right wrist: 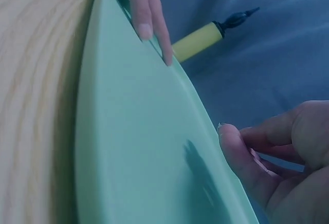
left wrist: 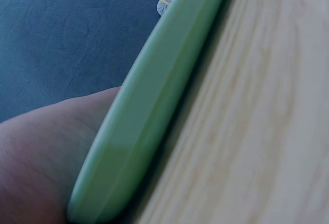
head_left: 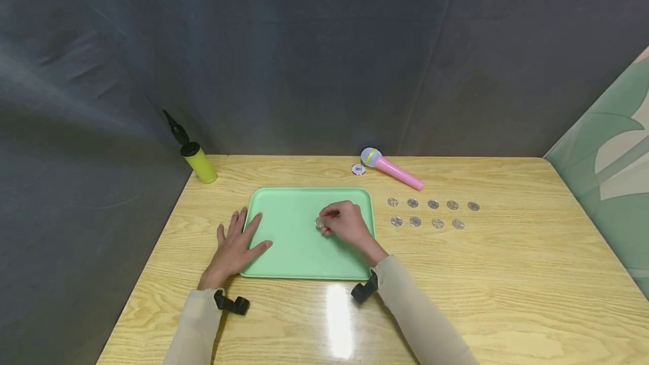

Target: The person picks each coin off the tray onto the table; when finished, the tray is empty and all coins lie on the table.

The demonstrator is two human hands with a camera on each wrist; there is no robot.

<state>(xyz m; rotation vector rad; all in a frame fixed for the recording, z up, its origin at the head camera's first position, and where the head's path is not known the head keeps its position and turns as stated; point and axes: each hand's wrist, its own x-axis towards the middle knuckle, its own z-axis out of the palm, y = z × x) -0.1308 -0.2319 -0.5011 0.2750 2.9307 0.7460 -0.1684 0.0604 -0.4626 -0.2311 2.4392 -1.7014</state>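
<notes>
Over the middle of a pale green tray (head_left: 299,258), my right hand (head_left: 349,223) pinches a silver coin (head_left: 319,222) between thumb and fingers. In the right wrist view the thumb hides most of that coin, and the shadow of the hand falls on the tray floor. My left hand (head_left: 235,249) lies with fingers spread over the tray's left rim, thumb reaching inside it. Right of the tray, several silver coins (head_left: 416,221) lie flat on the table in two rows, spaced apart.
Behind the tray lie a toy microphone (head_left: 398,172) with a pink handle and a white poker chip (head_left: 358,169). A yellow-green hand pump (head_left: 204,167) with a black top is at the back left. Dark cloth (head_left: 324,61) hangs along the table's (head_left: 507,275) back and left.
</notes>
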